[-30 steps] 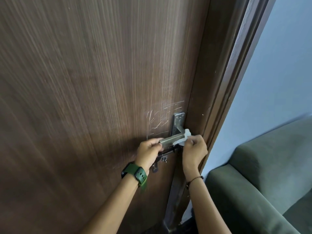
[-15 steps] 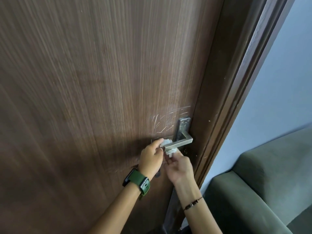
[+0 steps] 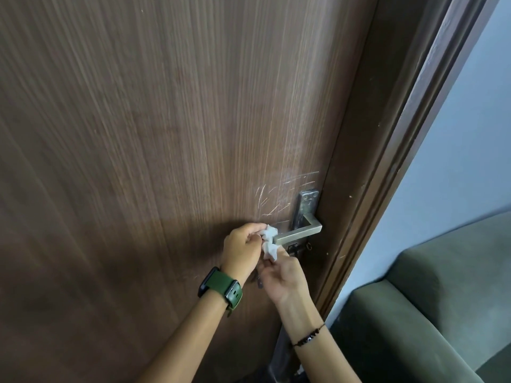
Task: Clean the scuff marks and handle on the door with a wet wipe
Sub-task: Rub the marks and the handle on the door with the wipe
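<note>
Wiping handle (image 3: 300,234) tip: wet wipe (image 3: 269,241) bunched there, pinched btwn left hand (image 3: 243,250) and right hand (image 3: 284,275) fingers. I judge risk: scuff marks (image 3: 276,199) above get skipped; crumpled wipe could slip off.

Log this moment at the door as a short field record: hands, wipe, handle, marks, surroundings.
left hand: grips the wet wipe at the free end of the lever
right hand: below the lever, pinches the wipe's lower part
wet wipe: white, crumpled, bunched at the lever's tip
door handle: metal lever, roughly level
scuff marks: pale scratches above and left of the handle, uncovered
door: brown woodgrain
sofa: green, lower right
</note>
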{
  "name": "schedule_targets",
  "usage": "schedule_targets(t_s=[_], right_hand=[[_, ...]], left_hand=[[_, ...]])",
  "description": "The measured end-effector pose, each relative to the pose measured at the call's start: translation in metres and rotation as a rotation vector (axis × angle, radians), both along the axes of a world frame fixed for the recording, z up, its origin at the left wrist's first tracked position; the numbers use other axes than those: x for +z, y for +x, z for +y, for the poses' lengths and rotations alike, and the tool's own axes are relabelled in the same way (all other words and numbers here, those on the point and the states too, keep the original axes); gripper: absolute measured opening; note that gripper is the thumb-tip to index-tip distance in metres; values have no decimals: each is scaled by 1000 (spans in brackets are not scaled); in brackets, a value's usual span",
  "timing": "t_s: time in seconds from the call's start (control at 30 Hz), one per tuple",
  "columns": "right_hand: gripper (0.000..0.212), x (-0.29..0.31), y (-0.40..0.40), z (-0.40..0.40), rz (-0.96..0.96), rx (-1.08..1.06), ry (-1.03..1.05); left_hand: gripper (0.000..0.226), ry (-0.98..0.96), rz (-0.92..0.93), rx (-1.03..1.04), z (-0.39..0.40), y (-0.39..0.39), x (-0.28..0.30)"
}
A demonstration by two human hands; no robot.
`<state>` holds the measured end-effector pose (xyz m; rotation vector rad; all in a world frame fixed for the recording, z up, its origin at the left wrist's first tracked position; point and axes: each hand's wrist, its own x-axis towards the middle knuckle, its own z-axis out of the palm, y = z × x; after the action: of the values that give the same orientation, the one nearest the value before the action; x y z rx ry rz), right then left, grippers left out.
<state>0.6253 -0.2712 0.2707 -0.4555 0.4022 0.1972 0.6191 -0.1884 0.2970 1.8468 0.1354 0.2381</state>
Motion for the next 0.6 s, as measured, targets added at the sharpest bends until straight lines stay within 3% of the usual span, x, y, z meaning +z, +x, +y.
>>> schedule_targets(t_s=[0.1,0.37,0.47,0.6], right_hand=[[27,0,0,5,-20,-8,-56],[10,-1,-3,13,-105,-66,-8],[19,0,0,15,-116,-94,46],[28,-10,4,14,-252,-87,-90]], left_hand=[[35,13,-16,19,-2,1,0],[39,-40,-26,51,-2,-1,1],[39,-46,-29,53,-3,-4,3],[37,-77,-16,57,-1,-7,5]])
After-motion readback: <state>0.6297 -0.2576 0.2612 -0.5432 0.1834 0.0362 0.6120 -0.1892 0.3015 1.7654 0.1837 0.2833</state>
